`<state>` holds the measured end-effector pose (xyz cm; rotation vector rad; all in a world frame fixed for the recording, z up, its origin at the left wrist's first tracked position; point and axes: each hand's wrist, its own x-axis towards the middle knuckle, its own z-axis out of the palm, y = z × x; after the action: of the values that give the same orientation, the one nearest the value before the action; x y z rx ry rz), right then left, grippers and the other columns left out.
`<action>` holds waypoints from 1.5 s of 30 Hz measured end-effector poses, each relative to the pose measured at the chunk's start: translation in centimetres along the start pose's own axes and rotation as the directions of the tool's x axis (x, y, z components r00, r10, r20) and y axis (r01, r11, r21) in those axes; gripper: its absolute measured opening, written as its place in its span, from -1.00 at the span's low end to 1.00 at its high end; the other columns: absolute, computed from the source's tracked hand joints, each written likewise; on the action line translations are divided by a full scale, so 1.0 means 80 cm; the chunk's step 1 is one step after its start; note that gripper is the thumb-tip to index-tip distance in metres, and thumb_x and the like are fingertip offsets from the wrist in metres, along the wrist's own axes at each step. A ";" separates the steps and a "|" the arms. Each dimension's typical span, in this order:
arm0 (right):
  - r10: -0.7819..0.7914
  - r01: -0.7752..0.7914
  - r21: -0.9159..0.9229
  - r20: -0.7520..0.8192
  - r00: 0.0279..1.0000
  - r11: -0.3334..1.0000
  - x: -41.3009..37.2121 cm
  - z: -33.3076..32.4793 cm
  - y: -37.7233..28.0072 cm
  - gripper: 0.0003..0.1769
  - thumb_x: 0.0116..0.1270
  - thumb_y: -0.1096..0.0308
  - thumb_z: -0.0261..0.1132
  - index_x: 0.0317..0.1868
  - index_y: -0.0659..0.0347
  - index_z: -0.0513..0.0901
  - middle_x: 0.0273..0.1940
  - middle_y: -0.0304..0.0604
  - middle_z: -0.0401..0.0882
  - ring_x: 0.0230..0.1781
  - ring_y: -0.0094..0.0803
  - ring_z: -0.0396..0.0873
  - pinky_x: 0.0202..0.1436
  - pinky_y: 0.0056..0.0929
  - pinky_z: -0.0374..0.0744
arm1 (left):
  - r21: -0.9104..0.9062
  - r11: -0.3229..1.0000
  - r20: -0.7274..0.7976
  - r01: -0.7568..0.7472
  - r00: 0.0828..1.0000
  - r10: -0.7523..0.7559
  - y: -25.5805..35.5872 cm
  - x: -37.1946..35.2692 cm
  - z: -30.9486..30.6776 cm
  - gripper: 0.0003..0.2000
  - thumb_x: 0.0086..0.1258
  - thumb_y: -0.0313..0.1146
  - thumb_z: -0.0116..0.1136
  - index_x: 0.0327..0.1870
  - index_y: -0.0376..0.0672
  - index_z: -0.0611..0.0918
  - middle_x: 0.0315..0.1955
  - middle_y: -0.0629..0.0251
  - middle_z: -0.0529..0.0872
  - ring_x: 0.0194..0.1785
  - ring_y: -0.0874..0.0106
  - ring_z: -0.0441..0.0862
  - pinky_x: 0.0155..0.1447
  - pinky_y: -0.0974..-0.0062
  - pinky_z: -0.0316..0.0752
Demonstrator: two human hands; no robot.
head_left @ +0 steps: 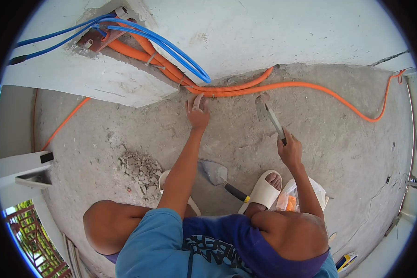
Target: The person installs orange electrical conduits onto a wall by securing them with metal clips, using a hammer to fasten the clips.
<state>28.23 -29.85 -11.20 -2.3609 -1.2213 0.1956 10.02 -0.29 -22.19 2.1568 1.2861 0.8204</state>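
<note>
My left hand (198, 112) reaches to the foot of the white wall, its fingers apart, with the fingertips at the lower edge of the orange corrugated conduits (227, 91). Whether it touches them or a small piece there is too small to tell. My right hand (290, 149) is closed round the handle of a hammer (274, 119). The hammer's head is raised or resting near the concrete floor, just below the conduit; which one I cannot tell. Blue cables (167, 45) come out of a reddish box (94, 40) in the wall opening and loop over the conduits.
A trowel (213, 172) with a black and yellow handle lies between my feet. Left of it is a rubble heap (141, 171). A plastic bag (306, 194) with something orange sits beside my right foot. One conduit runs along the floor to the right.
</note>
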 end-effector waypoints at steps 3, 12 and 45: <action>0.059 -0.057 -0.123 0.010 0.998 0.991 -0.047 -0.013 0.060 -0.53 0.14 0.42 0.34 0.12 0.21 0.57 -0.28 0.07 0.63 -0.32 0.01 0.64 -0.24 -0.12 0.59 | 0.311 0.947 0.063 -0.082 0.996 0.066 -0.012 -0.009 0.001 -0.48 0.38 -0.25 0.18 0.34 -0.21 0.44 0.45 0.12 0.18 0.49 0.12 0.09 0.45 -0.04 -0.01; 0.051 -0.053 -0.171 -0.020 0.999 0.984 -0.096 -0.012 0.118 -0.64 0.10 0.34 0.43 -0.06 0.20 0.65 -0.20 -0.07 0.62 -0.18 -0.10 0.60 -0.15 -0.21 0.59 | 0.382 0.919 0.074 -0.098 0.994 0.075 -0.022 -0.002 0.011 -0.35 0.46 -0.18 0.03 0.53 -0.12 0.15 0.39 0.05 0.18 0.42 0.06 0.10 0.37 -0.11 -0.07; 0.190 -0.237 -0.095 -0.355 0.915 0.967 -0.177 -0.144 0.106 -0.85 0.15 0.51 0.36 -0.23 0.23 0.67 -0.18 -0.11 0.65 -0.16 -0.11 0.61 -0.09 -0.24 0.59 | -0.639 0.551 0.227 -0.536 0.553 0.801 0.260 -0.107 0.013 -0.80 0.17 -0.53 0.28 -0.18 -0.11 0.73 -0.62 0.32 0.62 -0.59 0.34 0.57 -0.49 0.41 0.48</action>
<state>29.88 -49.28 -6.29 -2.5089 -0.8325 -0.2319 20.01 -17.05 -10.91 2.1784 -0.1452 0.6798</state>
